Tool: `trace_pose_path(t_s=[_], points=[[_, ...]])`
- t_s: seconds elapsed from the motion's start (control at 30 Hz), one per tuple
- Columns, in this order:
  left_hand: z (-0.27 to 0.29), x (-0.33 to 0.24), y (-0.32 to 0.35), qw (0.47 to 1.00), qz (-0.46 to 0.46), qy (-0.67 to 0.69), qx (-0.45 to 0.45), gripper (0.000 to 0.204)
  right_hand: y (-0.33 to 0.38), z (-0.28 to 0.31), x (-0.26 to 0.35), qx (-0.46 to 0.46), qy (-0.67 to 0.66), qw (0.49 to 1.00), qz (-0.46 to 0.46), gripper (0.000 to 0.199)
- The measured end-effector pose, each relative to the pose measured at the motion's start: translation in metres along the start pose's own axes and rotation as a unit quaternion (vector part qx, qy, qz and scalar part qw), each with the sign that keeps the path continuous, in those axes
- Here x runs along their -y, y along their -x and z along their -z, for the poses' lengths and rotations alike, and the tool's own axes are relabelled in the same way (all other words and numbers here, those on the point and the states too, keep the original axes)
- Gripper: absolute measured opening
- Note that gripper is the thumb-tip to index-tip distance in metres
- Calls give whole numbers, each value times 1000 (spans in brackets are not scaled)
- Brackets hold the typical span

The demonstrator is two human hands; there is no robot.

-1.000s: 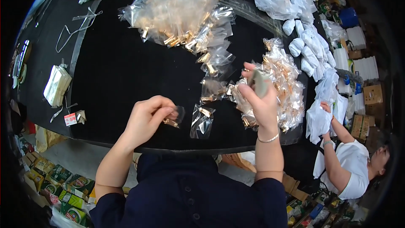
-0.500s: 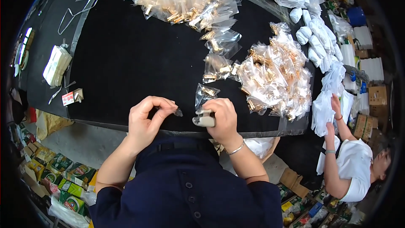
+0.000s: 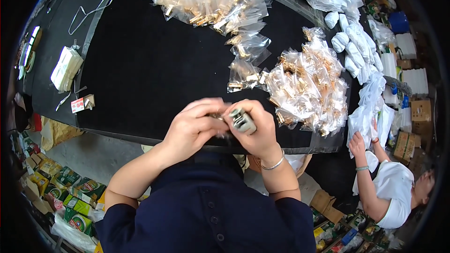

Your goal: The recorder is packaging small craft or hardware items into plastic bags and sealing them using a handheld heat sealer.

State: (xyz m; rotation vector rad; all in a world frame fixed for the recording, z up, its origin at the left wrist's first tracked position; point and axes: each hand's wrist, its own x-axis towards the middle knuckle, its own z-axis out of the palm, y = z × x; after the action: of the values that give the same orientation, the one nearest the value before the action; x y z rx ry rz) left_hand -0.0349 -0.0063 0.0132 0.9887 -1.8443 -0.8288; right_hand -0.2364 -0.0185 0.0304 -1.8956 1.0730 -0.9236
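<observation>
My right hand (image 3: 260,129) is wrapped round a small light-grey stapler (image 3: 243,122), its end pointing up toward me. Against it, my left hand (image 3: 192,124) has its fingers pinched together, partly smeared by motion. A small clear plastic bag (image 3: 224,134) shows faintly at the fingertips between both hands; most of it is hidden. Just beyond the hands, filled clear bags with gold-coloured metal pieces (image 3: 243,77) run in a line toward a larger heap of such bags (image 3: 201,0). Another pile of gold-filled bags (image 3: 307,84) lies to the right.
The black-covered table (image 3: 140,65) carries a stack of clear bags (image 3: 66,69) and a small red-and-white box (image 3: 82,104) at left. White plastic bundles (image 3: 356,47) lie along the right edge. A co-worker (image 3: 389,182) handles white plastic bags at right. Cartons (image 3: 70,192) stand on the floor.
My left hand has moved right to meet my right hand. The gold-filled bag that lay beside the right hand no longer shows on the table. The stapler has turned.
</observation>
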Motion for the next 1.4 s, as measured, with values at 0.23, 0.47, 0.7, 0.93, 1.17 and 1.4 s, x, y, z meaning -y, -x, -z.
trace_pose_path(t_s=[0.23,0.47,0.7,0.93,1.17,1.4], points=[[-4,2,3,957,232,173,-8,12,-49,5,-37,-220,194,956,-26,30],[-1,2,-3,982,98,159,-30,13,-18,-8,-22,-210,89,973,37,30],[-5,17,-16,989,53,108,82,3,19,-6,-1,-142,-152,977,-43,31],[-8,26,-3,865,327,381,-10,6,-7,53,-26,-267,264,927,1,26],[0,21,0,665,356,652,-82,14,-1,49,-8,-246,15,963,-108,18],[3,21,7,545,360,749,-109,27,7,23,-11,-191,-172,950,-178,19]])
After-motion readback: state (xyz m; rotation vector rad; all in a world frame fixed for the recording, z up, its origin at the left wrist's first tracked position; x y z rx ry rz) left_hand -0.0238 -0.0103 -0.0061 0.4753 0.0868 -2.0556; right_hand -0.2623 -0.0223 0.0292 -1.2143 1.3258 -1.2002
